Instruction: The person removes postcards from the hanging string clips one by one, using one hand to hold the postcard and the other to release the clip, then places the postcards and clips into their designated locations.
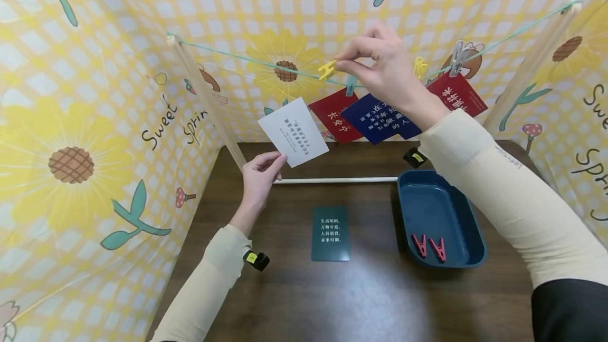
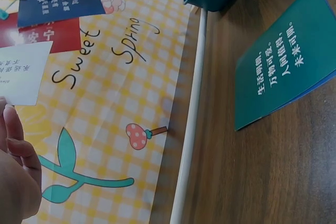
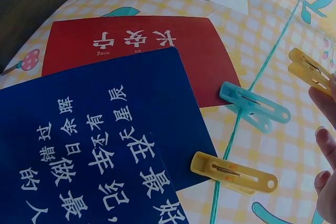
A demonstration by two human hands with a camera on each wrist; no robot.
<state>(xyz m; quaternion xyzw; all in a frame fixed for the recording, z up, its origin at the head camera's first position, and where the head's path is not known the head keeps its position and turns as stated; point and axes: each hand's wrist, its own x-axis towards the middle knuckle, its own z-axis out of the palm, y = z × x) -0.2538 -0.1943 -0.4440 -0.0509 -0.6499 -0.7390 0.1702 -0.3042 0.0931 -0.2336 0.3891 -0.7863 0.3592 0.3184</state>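
My left hand [image 1: 258, 176] pinches a white printed card [image 1: 294, 131] by its lower corner, below a green string [image 1: 252, 60]. Up at the string, my right hand [image 1: 385, 62] holds a yellow clothespin [image 1: 326, 70] between thumb and forefinger. In the right wrist view this clothespin [image 3: 310, 69] is apart from the hanging cards. A teal clothespin [image 3: 254, 102] holds a red card [image 3: 142, 35] on the string. Beside it, another yellow clothespin [image 3: 233, 174] holds a dark blue card [image 3: 94, 129]. Farther right, a grey clothespin [image 1: 457, 58] carries a second red card [image 1: 467, 94].
A dark green card [image 1: 331, 234] lies on the brown table [image 1: 285, 289]. To its right, a blue tray [image 1: 401, 220] contains two pink clothespins [image 1: 438, 249]. Wooden posts [image 1: 204, 99] support the string at both ends. A white rod [image 1: 337, 180] runs low between them.
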